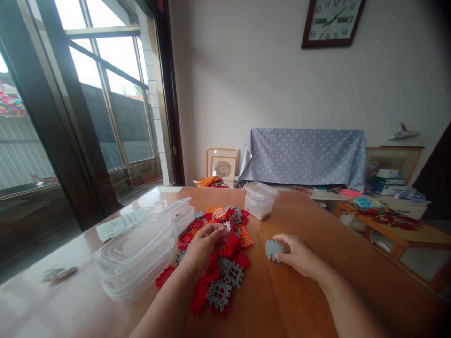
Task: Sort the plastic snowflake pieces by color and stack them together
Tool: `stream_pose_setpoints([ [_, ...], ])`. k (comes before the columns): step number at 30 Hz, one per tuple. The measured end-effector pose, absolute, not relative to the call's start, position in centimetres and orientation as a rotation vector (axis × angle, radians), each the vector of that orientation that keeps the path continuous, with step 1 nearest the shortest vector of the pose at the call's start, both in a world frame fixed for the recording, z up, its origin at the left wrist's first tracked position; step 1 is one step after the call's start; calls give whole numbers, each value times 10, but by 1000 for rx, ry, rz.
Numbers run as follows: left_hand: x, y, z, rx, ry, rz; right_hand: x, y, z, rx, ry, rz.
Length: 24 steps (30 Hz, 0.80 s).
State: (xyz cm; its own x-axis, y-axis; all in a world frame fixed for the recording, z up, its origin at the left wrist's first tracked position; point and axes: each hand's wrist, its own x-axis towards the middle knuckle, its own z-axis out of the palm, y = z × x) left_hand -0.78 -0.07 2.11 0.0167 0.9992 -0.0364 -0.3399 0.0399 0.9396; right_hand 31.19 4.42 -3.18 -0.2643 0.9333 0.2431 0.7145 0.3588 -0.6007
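Observation:
A heap of red, grey and orange interlocking plastic tiles (220,288) with notched edges lies in the middle of the table. Over the heap, my left hand (209,244) is closed, thumb and forefinger pinching a small light grey tile (227,226) that is mostly hidden. My right hand (299,253) is to the right of the heap, above the bare wood. Between its thumb and fingers it grips a grey tile (274,251); I cannot tell whether more than one is stacked there.
Clear plastic lids or shallow containers (134,263) are stacked left of the heap. Behind them are a white box (185,219) and a printed sheet (121,224). A clear tub (260,202) stands at the table's far side. A small plastic packet (58,273) lies far left.

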Motion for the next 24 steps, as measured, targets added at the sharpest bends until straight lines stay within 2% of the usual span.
stream_pose_setpoints([
  [8, -26, 6, 22, 939, 1001, 1410, 317, 49, -35, -1380, -1925, 561],
  [16, -57, 13, 24, 891, 1215, 1631, 286, 33, -20, -1261, -1926, 475],
  [24, -61, 20, 12, 1158, 1502, 1557, 243, 10, -16, -1166, -2078, 522],
])
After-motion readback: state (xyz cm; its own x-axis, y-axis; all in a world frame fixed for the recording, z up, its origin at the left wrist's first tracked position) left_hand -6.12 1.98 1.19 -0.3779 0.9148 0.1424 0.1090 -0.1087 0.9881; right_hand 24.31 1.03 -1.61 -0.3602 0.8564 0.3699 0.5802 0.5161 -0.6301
